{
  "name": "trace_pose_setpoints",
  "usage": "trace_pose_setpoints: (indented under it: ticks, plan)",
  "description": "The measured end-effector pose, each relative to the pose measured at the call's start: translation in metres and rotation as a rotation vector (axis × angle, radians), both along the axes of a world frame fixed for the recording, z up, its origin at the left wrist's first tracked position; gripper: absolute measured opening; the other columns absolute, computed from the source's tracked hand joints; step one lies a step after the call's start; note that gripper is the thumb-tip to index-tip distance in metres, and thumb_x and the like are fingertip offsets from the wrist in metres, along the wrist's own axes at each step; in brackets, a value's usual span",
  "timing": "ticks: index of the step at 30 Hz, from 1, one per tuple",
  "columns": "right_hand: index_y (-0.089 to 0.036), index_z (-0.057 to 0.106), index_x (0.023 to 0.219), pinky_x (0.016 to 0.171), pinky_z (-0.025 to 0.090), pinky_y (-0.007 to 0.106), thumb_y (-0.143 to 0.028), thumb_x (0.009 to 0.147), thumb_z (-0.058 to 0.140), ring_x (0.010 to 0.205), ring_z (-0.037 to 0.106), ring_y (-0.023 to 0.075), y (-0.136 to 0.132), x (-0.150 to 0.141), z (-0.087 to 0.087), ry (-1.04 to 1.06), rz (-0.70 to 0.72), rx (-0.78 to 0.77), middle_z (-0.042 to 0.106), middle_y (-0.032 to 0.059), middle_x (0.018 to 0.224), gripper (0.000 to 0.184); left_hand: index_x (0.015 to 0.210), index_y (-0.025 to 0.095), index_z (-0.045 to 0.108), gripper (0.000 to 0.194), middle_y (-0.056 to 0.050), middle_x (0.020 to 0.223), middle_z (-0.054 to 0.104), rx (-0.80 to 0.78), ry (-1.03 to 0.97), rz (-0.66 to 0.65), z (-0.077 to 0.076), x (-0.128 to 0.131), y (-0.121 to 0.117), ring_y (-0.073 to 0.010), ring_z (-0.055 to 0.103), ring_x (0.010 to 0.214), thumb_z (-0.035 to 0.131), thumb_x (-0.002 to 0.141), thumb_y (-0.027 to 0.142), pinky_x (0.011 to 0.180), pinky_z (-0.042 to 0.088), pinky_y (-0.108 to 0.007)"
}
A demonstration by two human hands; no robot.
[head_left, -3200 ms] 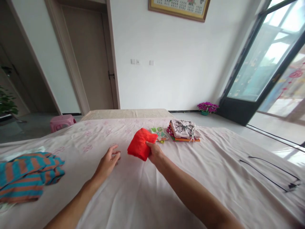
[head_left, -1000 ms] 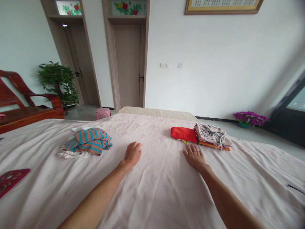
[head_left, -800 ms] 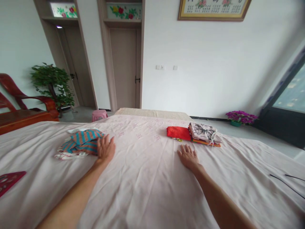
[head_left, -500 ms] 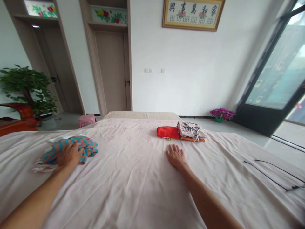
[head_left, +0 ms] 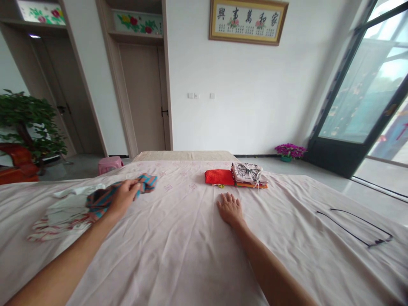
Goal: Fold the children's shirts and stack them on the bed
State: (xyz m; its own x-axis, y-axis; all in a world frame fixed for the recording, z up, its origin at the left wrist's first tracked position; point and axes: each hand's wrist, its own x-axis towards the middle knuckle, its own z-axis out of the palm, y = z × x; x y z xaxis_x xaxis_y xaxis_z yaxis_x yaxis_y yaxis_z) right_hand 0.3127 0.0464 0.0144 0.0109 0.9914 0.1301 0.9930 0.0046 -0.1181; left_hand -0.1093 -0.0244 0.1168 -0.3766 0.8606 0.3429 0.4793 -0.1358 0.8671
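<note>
My left hand [head_left: 123, 196] grips a teal-and-orange striped cloth [head_left: 102, 197] and holds it lifted off the pink sheet [head_left: 191, 246], above a white and red-striped cloth [head_left: 60, 214]. My right hand [head_left: 228, 208] lies flat and open on the sheet, fingers spread, touching nothing else. Just beyond it rests a folded red cloth [head_left: 218, 177] beside a small stack topped by a butterfly-print cloth [head_left: 247, 172].
A thin black cable [head_left: 360, 227] lies on the sheet at the right. Past the sheet are a pink stool [head_left: 109, 163], a green plant [head_left: 27, 123], a red wooden chair [head_left: 14, 165], purple flowers [head_left: 289, 150] and a glass door [head_left: 360, 93].
My right hand set the red cloth down beside the stack and now rests flat. My left hand reached left, took hold of the striped cloth and lifted it toward the middle.
</note>
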Motion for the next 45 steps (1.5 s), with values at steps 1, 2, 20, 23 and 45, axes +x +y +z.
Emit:
trace_pose_setpoints:
  ticks: [1, 2, 20, 23, 45]
  plan:
    - [-0.020, 0.037, 0.150, 0.116, 0.010, 0.050, -0.047, 0.099, 0.030, 0.146, 0.021, 0.0282, 0.000, 0.000, 0.000, -0.001, 0.000, 0.004, 0.029, 0.0140, 0.158, 0.058, 0.095, 0.018, 0.059, 0.036, -0.001, 0.073, 0.065, -0.006, 0.036, -0.146, 0.002, 0.023, -0.004, -0.0168, 0.061, 0.062, 0.053, 0.083, 0.052, 0.059, 0.049, -0.027]
    - [-0.021, 0.038, 0.149, 0.116, 0.011, 0.050, -0.047, 0.099, 0.030, 0.146, 0.021, 0.0280, -0.001, 0.001, 0.000, -0.001, 0.001, 0.008, 0.030, 0.0140, 0.158, 0.058, 0.098, 0.019, 0.060, 0.037, -0.002, 0.081, 0.068, -0.013, 0.062, -0.227, 0.003, 0.043, -0.009, -0.0178, 0.064, 0.068, 0.049, 0.085, 0.053, 0.061, 0.051, -0.028]
    - [-0.021, 0.045, 0.144, 0.115, 0.013, 0.046, -0.043, 0.099, 0.032, 0.142, 0.027, 0.0269, -0.004, 0.003, 0.001, 0.024, 0.015, 0.065, 0.037, 0.0126, 0.154, 0.052, 0.113, 0.019, 0.064, 0.031, -0.012, 0.119, 0.066, -0.001, 0.814, 0.099, -0.121, 0.027, -0.022, -0.0263, 0.059, 0.115, 0.050, 0.088, 0.031, 0.098, 0.046, -0.039]
    - [-0.021, 0.045, 0.144, 0.115, 0.014, 0.045, -0.041, 0.098, 0.033, 0.142, 0.028, 0.0267, -0.005, 0.005, 0.000, 0.035, 0.020, 0.074, 0.039, 0.0120, 0.153, 0.051, 0.096, 0.020, 0.064, 0.020, -0.009, 0.106, 0.069, 0.009, 0.721, 0.092, -0.118, 0.023, -0.021, -0.0239, 0.062, 0.105, 0.050, 0.086, 0.028, 0.095, 0.048, -0.036]
    - [-0.022, 0.071, 0.108, 0.090, 0.044, 0.028, -0.026, 0.092, 0.046, 0.100, 0.062, 0.0183, -0.032, -0.001, 0.029, 0.352, 0.409, 0.238, 0.070, 0.0058, 0.107, 0.029, 0.093, 0.024, 0.057, 0.026, -0.002, 0.083, 0.070, 0.112, 0.325, 0.193, -0.096, 0.036, -0.042, -0.0198, 0.068, 0.075, 0.041, 0.092, 0.045, 0.069, 0.051, -0.028]
